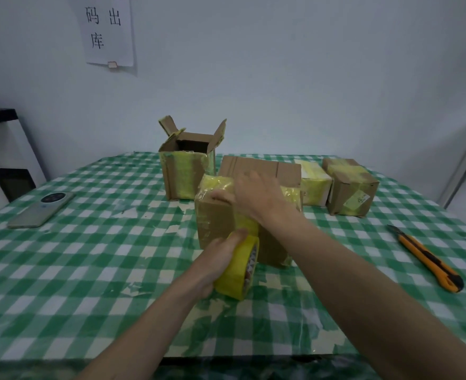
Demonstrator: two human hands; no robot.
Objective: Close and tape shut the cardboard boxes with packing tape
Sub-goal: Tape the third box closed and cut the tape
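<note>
A closed cardboard box (218, 223) stands mid-table, with yellow tape on its top. My right hand (253, 196) lies flat across the box's top, fingers spread and pressing down. My left hand (221, 256) grips a roll of yellow packing tape (240, 270) held against the box's near face, and a strip of tape runs from the roll up that face. Behind on the left, a second cardboard box (185, 168) stands with its flaps open.
A flat brown box (262, 167) lies behind the one I hold, with two taped boxes (315, 185) (351, 187) to the right. An orange utility knife (426, 259) lies at right, a phone (41, 209) at left. The green checked tablecloth (89, 270) covers the table.
</note>
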